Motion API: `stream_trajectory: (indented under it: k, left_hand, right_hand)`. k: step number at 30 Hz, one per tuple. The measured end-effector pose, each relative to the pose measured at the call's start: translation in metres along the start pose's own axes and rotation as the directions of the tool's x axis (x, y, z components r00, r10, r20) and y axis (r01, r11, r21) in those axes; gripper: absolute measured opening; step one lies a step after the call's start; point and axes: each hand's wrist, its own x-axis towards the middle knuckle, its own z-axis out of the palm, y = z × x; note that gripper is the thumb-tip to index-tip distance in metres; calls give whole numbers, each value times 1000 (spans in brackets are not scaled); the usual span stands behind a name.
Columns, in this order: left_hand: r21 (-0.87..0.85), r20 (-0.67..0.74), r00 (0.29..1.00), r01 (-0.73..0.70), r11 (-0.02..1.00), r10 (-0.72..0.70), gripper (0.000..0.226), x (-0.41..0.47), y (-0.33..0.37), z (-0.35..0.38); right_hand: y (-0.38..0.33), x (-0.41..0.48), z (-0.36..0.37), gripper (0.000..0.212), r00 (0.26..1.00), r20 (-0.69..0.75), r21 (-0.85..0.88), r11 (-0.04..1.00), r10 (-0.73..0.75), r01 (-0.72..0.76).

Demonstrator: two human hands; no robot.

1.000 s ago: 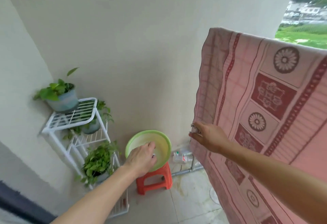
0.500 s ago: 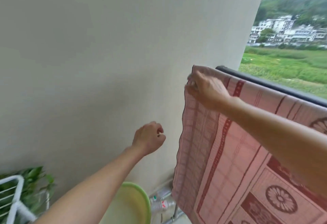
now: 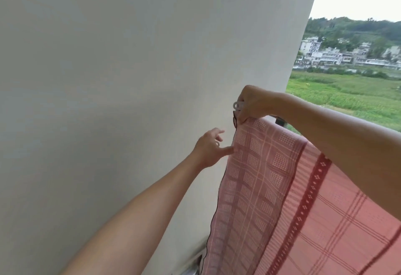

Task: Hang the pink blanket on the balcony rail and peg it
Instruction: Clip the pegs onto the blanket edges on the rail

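Observation:
The pink blanket (image 3: 282,192), checked with dark red bands, hangs over the dark balcony rail (image 3: 280,121), of which only a short piece shows beside my arm. My right hand (image 3: 252,104) sits at the blanket's top left corner on the rail, fingers closed around a whitish translucent peg (image 3: 238,106) and pinching the cloth edge. My left hand (image 3: 211,147) is lower and to the left, fingers spread, its fingertips touching the blanket's left edge. Something small and pale shows between its fingers; I cannot tell what it is.
A plain pale wall (image 3: 130,79) fills the left and centre, close beside the blanket's left edge. Beyond the rail lie green fields (image 3: 347,92) and distant white buildings (image 3: 325,55). A pipe (image 3: 193,264) shows at the bottom near the floor.
The view has tilted up, losing the green basin and plant rack. My right hand rose with the peg to the blanket's top corner; my left hand lifted from the basin and opened against the blanket's edge.

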Motion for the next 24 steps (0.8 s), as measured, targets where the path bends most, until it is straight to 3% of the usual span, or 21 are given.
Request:
stream_trajectory:
  k: [3, 7, 12, 15, 19, 24]
  left_hand:
    - [-258, 209, 978, 70, 964, -15, 66, 22, 3, -8]
    - [-355, 383, 923, 120, 927, 27, 19, 39, -5, -13]
    - [-491, 287, 952, 50, 870, 107, 13, 38, -17, -6]
    - [-548, 287, 952, 73, 833, 105, 12, 37, -23, 2]
    - [-560, 322, 943, 117, 821, 85, 10, 39, -20, 7]
    - [-633, 251, 962, 75, 770, 112, 14, 46, -22, 12]
  right_hand:
    - [-1, -2, -2, 6, 999, -17, 163, 986, -32, 34]
    - [-2, -12, -2, 12, 1000, -30, 250, 968, -4, 11]
    - [-8, -13, -1, 15, 996, -71, 263, 964, 54, -33]
    - [-23, -12, -6, 33, 989, -119, 289, 956, 89, -51]
    - [-43, -2, -15, 23, 978, -129, 390, 915, 166, -104]
    - [-52, 7, -11, 27, 976, -167, 231, 968, 139, -99]
